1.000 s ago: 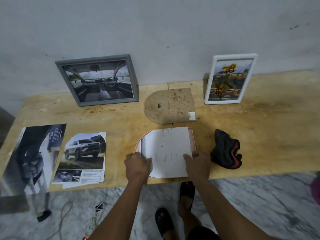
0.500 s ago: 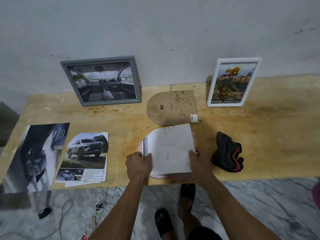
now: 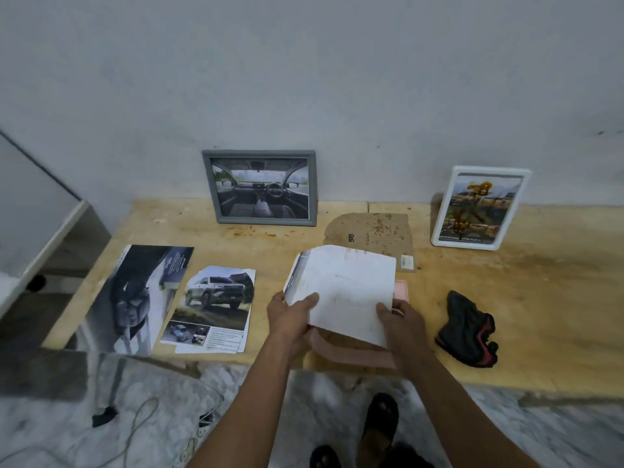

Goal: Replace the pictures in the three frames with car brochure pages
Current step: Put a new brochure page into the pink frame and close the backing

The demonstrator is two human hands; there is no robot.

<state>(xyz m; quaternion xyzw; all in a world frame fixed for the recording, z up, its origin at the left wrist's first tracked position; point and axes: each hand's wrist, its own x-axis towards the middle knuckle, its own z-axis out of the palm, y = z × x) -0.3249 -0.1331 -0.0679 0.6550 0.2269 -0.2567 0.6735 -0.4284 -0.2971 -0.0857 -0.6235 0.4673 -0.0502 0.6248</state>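
Observation:
A white sheet (image 3: pixel 344 292), its blank back up, is lifted clear of the pink frame (image 3: pixel 351 352) that lies face down at the table's front edge. My left hand (image 3: pixel 290 319) grips the sheet's left edge and my right hand (image 3: pixel 401 319) holds its lower right corner. The frame's brown backing board (image 3: pixel 371 231) lies behind it. A grey frame (image 3: pixel 260 187) showing a car interior leans on the wall. A white frame (image 3: pixel 479 207) with a yellowish picture stands at the right. Two brochure pages lie at the left: an SUV page (image 3: pixel 212 309) and a dark page (image 3: pixel 145 295).
A black and red cloth (image 3: pixel 469 329) lies on the wooden table (image 3: pixel 540 298) right of the pink frame. A white cabinet edge (image 3: pixel 40 248) stands at the far left. Cables (image 3: pixel 135 430) lie on the marble floor, and my sandalled feet (image 3: pixel 378 423) are below the table edge.
Both hands have raised the white sheet off the pink frame, and the frame's lower rim is now uncovered. The camera has swung to the left.

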